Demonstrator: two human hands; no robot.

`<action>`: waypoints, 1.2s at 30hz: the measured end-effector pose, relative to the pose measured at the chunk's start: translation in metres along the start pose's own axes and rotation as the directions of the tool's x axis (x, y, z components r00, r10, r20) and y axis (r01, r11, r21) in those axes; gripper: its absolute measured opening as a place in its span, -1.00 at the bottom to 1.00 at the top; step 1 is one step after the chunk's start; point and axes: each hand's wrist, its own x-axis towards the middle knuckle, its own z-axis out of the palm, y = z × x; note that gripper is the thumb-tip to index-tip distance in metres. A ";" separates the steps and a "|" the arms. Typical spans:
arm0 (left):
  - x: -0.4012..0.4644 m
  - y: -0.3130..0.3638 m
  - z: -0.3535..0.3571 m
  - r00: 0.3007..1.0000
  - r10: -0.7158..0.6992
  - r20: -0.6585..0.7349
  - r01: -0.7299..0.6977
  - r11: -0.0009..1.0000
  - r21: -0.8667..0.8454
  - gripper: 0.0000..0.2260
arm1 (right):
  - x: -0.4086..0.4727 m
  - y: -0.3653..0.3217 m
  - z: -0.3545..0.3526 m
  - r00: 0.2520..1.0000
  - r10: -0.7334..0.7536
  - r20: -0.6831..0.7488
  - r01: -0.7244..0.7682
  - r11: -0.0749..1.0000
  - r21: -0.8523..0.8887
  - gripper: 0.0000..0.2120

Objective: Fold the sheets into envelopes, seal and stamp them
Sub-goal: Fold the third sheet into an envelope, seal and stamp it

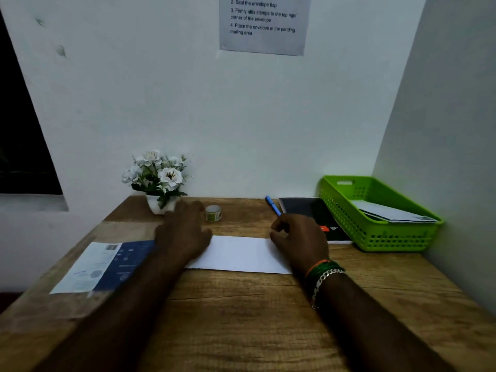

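A white sheet [239, 253] lies flat mid-tabletop [241, 318]. The left hand [182, 232], blurred, rests fingers spread on its left edge. The right hand [298, 237], fingers curled, grips a blue pen [272, 205] at its right edge. Bare wood lies nearer the person.

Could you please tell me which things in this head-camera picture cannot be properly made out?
- Instruction sheet: first step cut off by the top edge.
- Left hand: motion-blurred, finger pose unclear.
- Small roll: label too small to read.
- Blue pen: lower end hidden by the right hand.
- Papers in the green basket: count unclear, wall hides them.
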 end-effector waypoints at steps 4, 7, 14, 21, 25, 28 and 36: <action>0.038 0.022 0.026 0.992 0.104 0.068 -0.108 0.993 0.054 -0.38 | 0.000 -0.001 0.000 0.996 -0.081 0.035 0.078 0.995 0.063 -0.92; 0.056 0.018 0.037 0.974 0.144 0.175 -0.156 0.986 0.059 -0.40 | -0.001 -0.002 0.003 0.989 -0.140 0.056 0.133 0.984 0.118 -0.94; 0.048 0.009 0.039 0.967 0.253 0.024 -0.230 0.910 -0.345 -0.58 | -0.001 -0.007 0.010 0.989 -0.144 0.034 0.124 0.934 0.336 -0.93; 0.008 0.037 0.029 0.912 0.400 0.087 -0.140 0.504 -0.852 -0.58 | 0.000 -0.014 0.010 0.996 -0.074 0.045 0.032 0.797 0.603 -0.70; 0.009 0.041 0.028 0.912 0.404 0.067 -0.132 0.444 -0.886 -0.56 | 0.001 -0.012 0.013 0.997 -0.066 0.043 0.019 0.736 0.677 -0.68; 0.009 0.040 0.028 0.915 0.400 0.051 -0.144 0.442 -0.885 -0.54 | 0.001 -0.012 0.013 0.997 -0.072 0.020 0.040 0.733 0.680 -0.69; 0.010 0.041 0.027 0.918 0.393 0.054 -0.164 0.500 -0.851 -0.56 | -0.001 -0.016 0.009 0.999 -0.052 0.006 0.030 0.661 0.750 -0.82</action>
